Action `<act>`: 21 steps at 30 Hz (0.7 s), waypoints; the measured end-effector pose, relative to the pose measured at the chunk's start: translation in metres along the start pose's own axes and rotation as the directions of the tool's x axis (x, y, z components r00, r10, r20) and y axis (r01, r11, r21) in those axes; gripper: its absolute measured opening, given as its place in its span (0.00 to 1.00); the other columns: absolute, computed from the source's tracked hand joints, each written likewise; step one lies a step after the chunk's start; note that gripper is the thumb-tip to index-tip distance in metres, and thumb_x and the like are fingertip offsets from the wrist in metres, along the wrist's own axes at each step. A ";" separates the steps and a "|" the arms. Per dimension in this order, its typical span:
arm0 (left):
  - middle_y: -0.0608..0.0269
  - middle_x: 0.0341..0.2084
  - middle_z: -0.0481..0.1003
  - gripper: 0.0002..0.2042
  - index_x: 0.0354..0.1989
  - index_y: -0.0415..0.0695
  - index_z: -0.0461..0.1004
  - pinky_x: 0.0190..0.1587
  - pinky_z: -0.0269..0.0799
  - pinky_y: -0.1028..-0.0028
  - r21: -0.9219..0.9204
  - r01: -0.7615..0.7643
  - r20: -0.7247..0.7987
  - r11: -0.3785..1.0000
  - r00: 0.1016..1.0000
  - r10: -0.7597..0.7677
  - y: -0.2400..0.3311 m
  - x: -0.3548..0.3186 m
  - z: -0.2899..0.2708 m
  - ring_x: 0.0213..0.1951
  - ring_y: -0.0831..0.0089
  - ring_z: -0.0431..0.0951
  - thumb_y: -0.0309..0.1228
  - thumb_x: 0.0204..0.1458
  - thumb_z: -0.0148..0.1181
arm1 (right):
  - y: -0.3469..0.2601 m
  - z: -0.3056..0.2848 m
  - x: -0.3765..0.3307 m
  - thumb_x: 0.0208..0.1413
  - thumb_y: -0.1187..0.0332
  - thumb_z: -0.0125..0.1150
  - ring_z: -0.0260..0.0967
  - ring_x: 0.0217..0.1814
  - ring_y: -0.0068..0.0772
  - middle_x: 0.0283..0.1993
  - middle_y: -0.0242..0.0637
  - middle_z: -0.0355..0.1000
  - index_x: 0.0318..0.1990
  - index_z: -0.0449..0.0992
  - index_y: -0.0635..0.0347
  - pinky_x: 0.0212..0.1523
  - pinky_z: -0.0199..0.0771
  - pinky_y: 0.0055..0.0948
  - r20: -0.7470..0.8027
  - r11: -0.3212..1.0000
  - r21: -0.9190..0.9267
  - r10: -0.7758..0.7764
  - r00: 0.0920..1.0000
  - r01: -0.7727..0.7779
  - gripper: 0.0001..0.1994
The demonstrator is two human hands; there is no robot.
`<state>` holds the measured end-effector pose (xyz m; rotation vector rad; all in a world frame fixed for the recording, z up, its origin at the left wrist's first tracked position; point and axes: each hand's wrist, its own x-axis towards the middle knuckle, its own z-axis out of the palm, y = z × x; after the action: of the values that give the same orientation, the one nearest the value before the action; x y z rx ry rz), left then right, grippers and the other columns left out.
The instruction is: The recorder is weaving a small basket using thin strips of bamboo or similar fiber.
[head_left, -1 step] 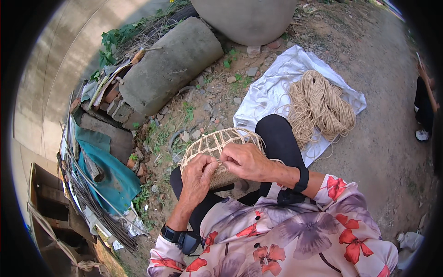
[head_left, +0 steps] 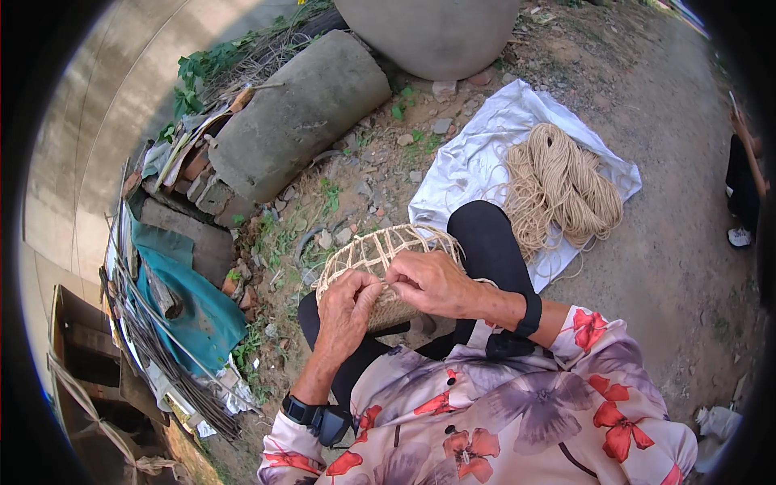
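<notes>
A basket [head_left: 360, 254] of pale tan woven cord rests in my lap between my black-trousered knees. Its far side is an open lattice, and the near side is a denser weave. My left hand [head_left: 347, 311] is closed at the basket's near left part, thumb and forefinger pinched together. Just right of it, my right hand [head_left: 432, 283] is closed over the basket, its fingertips pinched close to the left hand's. Whatever lies between the right fingertips is too small or hidden to make out. Both hands cover part of the weave.
A large bundle of tan cord [head_left: 562, 186] lies on a white sack [head_left: 461, 166] ahead right. Beyond the basket are a concrete cylinder [head_left: 303, 113] and a big round grey vessel [head_left: 432, 32]. Left are teal cloth [head_left: 190, 303] and thin rods. Another person's dark-clad leg [head_left: 742, 186] shows far right.
</notes>
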<state>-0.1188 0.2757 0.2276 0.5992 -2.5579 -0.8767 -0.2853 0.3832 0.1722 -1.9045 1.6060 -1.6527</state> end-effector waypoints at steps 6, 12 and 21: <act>0.66 0.25 0.73 0.08 0.32 0.37 0.75 0.31 0.67 0.75 -0.132 0.124 0.007 0.983 0.992 -0.124 0.001 -0.001 0.003 0.26 0.78 0.70 0.30 0.56 0.62 | -0.003 0.000 -0.002 0.49 0.74 0.62 0.70 0.31 0.45 0.28 0.40 0.68 0.31 0.71 0.61 0.32 0.69 0.40 -0.022 0.999 -0.001 -0.037 0.999 0.037 0.05; 0.69 0.23 0.72 0.07 0.32 0.37 0.77 0.30 0.66 0.76 -0.193 0.230 -0.001 0.954 0.972 -0.234 0.001 -0.002 0.006 0.25 0.81 0.68 0.30 0.55 0.62 | 0.003 0.002 -0.004 0.48 0.72 0.64 0.70 0.34 0.41 0.29 0.36 0.68 0.31 0.74 0.59 0.34 0.71 0.37 -0.030 0.986 -0.062 -0.160 0.987 0.158 0.05; 0.74 0.24 0.71 0.09 0.32 0.39 0.76 0.32 0.62 0.79 -0.219 0.323 0.083 0.921 0.946 -0.313 0.005 0.000 0.004 0.28 0.84 0.66 0.33 0.58 0.60 | 0.001 -0.001 -0.008 0.47 0.72 0.65 0.69 0.37 0.38 0.32 0.34 0.67 0.30 0.73 0.57 0.35 0.72 0.35 0.069 0.950 -0.152 -0.266 0.962 0.273 0.06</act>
<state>-0.1223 0.2811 0.2287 0.9478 -2.3853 -1.2890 -0.2856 0.3896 0.1668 -2.3173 1.5606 -1.5985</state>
